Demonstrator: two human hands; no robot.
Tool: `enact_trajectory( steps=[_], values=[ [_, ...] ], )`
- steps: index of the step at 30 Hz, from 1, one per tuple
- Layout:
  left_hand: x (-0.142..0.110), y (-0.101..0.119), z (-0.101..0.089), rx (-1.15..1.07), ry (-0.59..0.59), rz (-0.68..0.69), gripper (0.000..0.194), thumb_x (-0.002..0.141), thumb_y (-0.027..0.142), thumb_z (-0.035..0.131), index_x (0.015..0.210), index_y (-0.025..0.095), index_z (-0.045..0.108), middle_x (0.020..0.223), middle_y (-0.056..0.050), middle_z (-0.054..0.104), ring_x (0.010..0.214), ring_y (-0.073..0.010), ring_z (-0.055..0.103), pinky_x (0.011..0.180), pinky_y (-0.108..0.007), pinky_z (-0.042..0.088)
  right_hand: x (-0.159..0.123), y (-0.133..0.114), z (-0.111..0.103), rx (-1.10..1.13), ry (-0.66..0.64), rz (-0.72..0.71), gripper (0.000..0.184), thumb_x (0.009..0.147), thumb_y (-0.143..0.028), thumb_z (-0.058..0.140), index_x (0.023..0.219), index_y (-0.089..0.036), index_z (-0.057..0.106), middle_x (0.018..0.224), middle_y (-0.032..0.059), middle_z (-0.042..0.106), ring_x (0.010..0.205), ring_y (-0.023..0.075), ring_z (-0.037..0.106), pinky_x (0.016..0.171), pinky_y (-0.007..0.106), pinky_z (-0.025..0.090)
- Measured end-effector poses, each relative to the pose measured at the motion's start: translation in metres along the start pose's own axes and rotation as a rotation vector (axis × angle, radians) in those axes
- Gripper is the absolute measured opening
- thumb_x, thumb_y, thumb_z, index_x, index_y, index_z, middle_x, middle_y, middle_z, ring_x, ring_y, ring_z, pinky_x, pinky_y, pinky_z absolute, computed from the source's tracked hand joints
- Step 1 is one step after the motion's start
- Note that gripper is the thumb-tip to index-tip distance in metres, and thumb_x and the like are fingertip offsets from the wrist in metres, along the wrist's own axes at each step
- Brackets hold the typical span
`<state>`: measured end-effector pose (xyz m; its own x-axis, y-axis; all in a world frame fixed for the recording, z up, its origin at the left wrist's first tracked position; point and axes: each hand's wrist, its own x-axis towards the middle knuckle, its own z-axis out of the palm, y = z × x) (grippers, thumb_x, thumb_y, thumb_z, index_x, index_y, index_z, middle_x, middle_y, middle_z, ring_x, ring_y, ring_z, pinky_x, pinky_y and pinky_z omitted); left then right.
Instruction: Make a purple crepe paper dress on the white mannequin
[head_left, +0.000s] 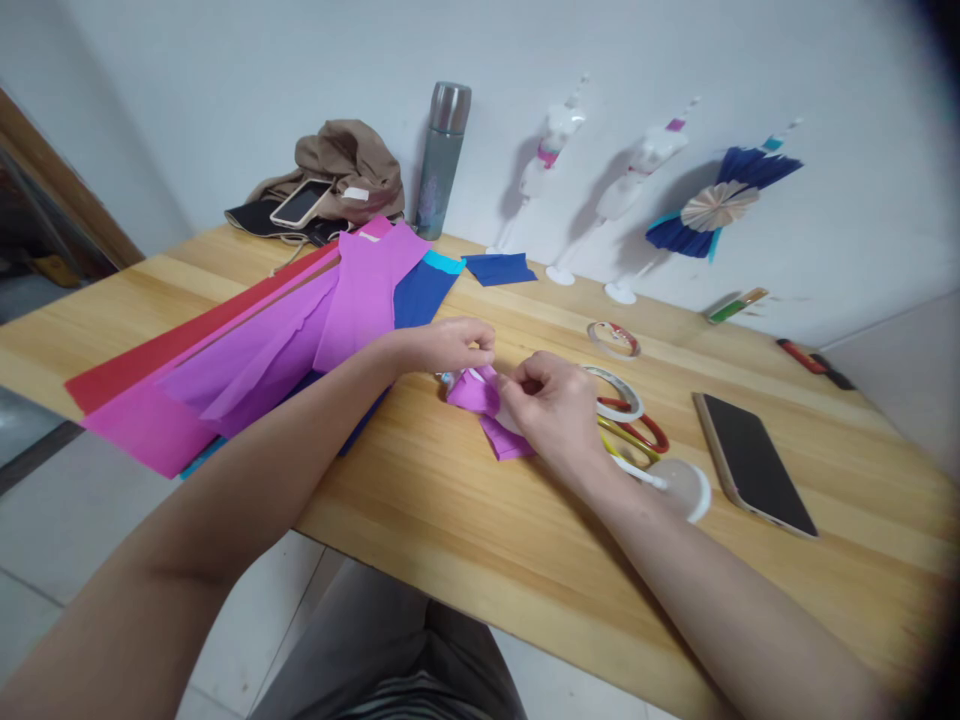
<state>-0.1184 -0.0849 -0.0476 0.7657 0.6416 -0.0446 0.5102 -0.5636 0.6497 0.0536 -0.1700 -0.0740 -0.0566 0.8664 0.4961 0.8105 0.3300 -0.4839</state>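
Observation:
A small white dress-form mannequin lies on its side on the table, its round base point(684, 490) to the right and most of its body hidden by my right hand. Purple paper point(472, 392) wraps its upper part, and a flap of it point(504, 440) rests on the wood below. My right hand point(551, 400) is closed, thumb and forefinger pinching the paper's edge. Just above the paper, my left hand point(452, 345) has its fingers curled together; whatever is between its fingertips is hidden.
Coloured paper sheets point(277, 340) spread at left. Tape rolls point(619, 395) and scissors point(637, 440) lie right of my hands, near a phone point(757, 465). Behind stand a flask point(442, 160), two bare-looking mannequins point(551, 150) and a dressed one point(720, 205). A glue stick point(737, 306) lies by the wall.

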Motion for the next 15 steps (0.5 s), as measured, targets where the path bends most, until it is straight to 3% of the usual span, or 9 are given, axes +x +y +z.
enact_trajectory(
  steps=[6,15],
  values=[
    [-0.0008,0.0045,-0.0002,0.002,0.001,-0.074,0.017,0.091,0.027,0.048,0.085,0.016,0.059,0.13,-0.01,0.065,0.124,-0.0241,0.057,0.102,-0.032,0.044,-0.0012,0.0004,0.0007,-0.019,-0.002,-0.002,0.023,0.078,-0.029,0.061,0.057,-0.023,0.054,0.058,0.0031,0.058,0.054,0.017,0.051,0.055,0.032,0.036],
    [-0.0009,0.0002,0.0028,0.041,0.046,0.003,0.018,0.091,0.027,0.047,0.078,0.017,0.054,0.12,-0.009,0.068,0.128,-0.0241,0.055,0.1,-0.031,0.046,-0.0006,0.0004,-0.0051,0.012,-0.029,-0.008,0.032,0.085,-0.043,0.06,0.06,-0.023,0.06,0.062,0.0055,0.063,0.058,0.0191,0.054,0.058,0.034,0.04]
  ],
)
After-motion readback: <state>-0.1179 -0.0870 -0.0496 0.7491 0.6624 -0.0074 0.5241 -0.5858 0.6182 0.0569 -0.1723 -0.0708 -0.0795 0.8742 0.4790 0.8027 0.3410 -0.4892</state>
